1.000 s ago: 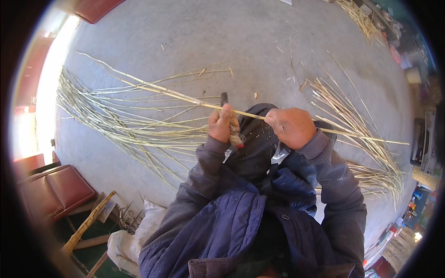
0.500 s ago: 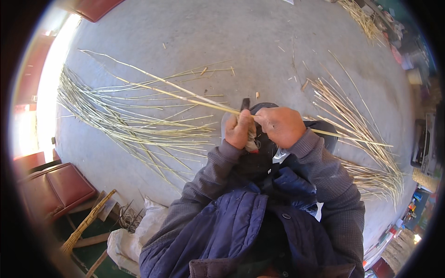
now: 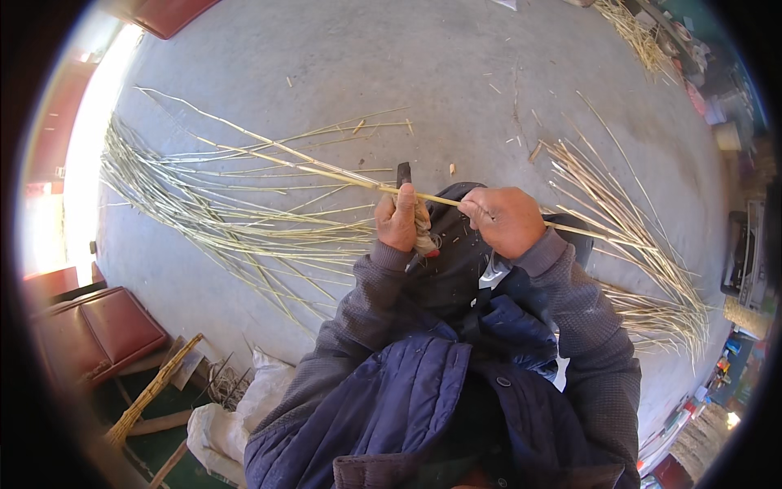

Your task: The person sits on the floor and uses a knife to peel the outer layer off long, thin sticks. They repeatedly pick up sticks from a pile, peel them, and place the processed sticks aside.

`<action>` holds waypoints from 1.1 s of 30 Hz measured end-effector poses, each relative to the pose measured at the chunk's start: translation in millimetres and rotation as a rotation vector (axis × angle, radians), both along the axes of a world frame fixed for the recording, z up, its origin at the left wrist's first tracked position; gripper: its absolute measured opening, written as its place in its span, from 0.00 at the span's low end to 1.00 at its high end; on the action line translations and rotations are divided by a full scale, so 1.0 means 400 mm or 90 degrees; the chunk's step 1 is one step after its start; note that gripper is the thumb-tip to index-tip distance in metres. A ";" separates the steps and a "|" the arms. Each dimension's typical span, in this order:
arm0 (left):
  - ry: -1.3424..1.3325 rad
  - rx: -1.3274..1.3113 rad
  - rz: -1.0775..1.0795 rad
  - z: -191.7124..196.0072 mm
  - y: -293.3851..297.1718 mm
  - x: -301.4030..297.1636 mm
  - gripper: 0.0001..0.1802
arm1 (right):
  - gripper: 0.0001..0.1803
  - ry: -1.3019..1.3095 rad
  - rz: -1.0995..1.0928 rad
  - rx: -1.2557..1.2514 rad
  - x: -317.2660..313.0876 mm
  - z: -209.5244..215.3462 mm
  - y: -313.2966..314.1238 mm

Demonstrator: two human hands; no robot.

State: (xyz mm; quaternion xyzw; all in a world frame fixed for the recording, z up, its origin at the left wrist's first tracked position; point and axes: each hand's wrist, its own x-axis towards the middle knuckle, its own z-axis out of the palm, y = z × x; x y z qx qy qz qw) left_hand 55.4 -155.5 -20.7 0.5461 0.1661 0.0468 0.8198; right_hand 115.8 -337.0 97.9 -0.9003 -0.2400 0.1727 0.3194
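Note:
A long pale yellow-green stalk (image 3: 440, 199) runs across in front of my lap. My right hand (image 3: 507, 222) is closed round it, and its tail passes out to the right below the wrist. My left hand (image 3: 396, 222) grips a knife with a short dark blade (image 3: 404, 173) and a rag-wrapped handle (image 3: 425, 230), its thumb raised against the stalk at the blade. To the left of the blade the stalk parts into two long strands (image 3: 269, 140) reaching to the far left. Whether the blade sits inside the split is hidden by the thumb.
On the floor at left lies a large sheaf of greenish stalks (image 3: 204, 208). Browner stalks (image 3: 635, 220) fan out at right. Lower left are a maroon seat (image 3: 106, 332), a straw bundle (image 3: 155, 391) and a white sack (image 3: 224, 436). Straw (image 3: 631, 33) and clutter line the far right.
My left hand and the knife have shifted left along the stalk. My right hand has moved slightly right, so the gap between the hands is wider, with more stalk showing.

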 end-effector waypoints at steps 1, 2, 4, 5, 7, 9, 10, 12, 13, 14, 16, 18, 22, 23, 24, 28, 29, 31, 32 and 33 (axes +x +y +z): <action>-0.017 0.040 -0.015 0.001 -0.013 -0.001 0.20 | 0.18 -0.023 0.005 0.022 -0.003 -0.008 0.006; -0.033 0.082 -0.028 0.007 -0.029 -0.005 0.20 | 0.17 -0.044 0.013 0.045 -0.006 -0.011 0.014; -0.033 0.053 -0.034 0.024 -0.058 -0.013 0.19 | 0.17 -0.035 0.028 0.030 -0.004 -0.001 0.028; -0.029 0.041 -0.038 0.032 -0.053 -0.010 0.19 | 0.16 -0.033 0.034 0.021 -0.001 0.004 0.030; -0.036 -0.017 -0.025 0.017 -0.032 -0.006 0.20 | 0.17 -0.016 0.012 0.010 0.003 0.008 0.014; -0.033 0.003 -0.017 0.006 -0.016 -0.008 0.19 | 0.17 -0.013 0.003 0.000 0.000 0.008 0.011; -0.031 0.014 -0.013 0.002 -0.013 -0.008 0.19 | 0.18 -0.020 0.004 -0.007 -0.002 0.008 0.016; -0.077 0.111 0.007 0.050 -0.062 -0.006 0.21 | 0.18 -0.022 0.010 -0.004 -0.010 0.002 0.022; -0.101 0.161 0.019 0.068 -0.079 -0.006 0.21 | 0.17 -0.019 0.014 0.007 -0.014 -0.005 0.022; -0.084 0.131 -0.003 0.066 -0.077 -0.008 0.22 | 0.17 -0.019 0.016 0.017 -0.014 -0.007 0.022; -0.050 0.071 -0.046 0.049 -0.063 -0.014 0.23 | 0.18 -0.041 0.018 0.034 -0.009 0.000 0.019; -0.026 0.056 -0.022 0.012 -0.028 -0.003 0.24 | 0.18 -0.043 0.008 0.016 -0.007 0.007 0.005; -0.019 -0.004 0.018 -0.010 0.034 0.018 0.23 | 0.18 -0.042 -0.016 -0.019 -0.006 0.012 -0.017; -0.025 0.003 -0.001 0.011 0.002 0.019 0.24 | 0.17 -0.046 -0.012 -0.009 -0.008 0.008 -0.010; -0.038 0.040 -0.012 0.015 -0.028 0.013 0.24 | 0.16 -0.073 -0.003 0.000 -0.012 0.004 0.000; -0.053 0.048 -0.024 0.019 -0.040 0.008 0.23 | 0.14 -0.067 -0.014 0.009 -0.012 0.011 0.003; -0.036 0.001 -0.014 0.016 -0.019 0.014 0.22 | 0.14 -0.037 -0.024 0.005 -0.011 0.016 -0.001; -0.036 -0.065 -0.007 0.016 -0.012 0.016 0.19 | 0.14 -0.044 -0.026 0.002 -0.011 0.016 -0.001; -0.039 -0.013 -0.013 0.021 -0.031 0.014 0.21 | 0.14 -0.047 -0.027 0.001 -0.012 0.013 0.002; -0.039 0.039 -0.016 0.031 -0.066 0.007 0.23 | 0.14 -0.053 -0.023 -0.004 -0.015 0.012 0.008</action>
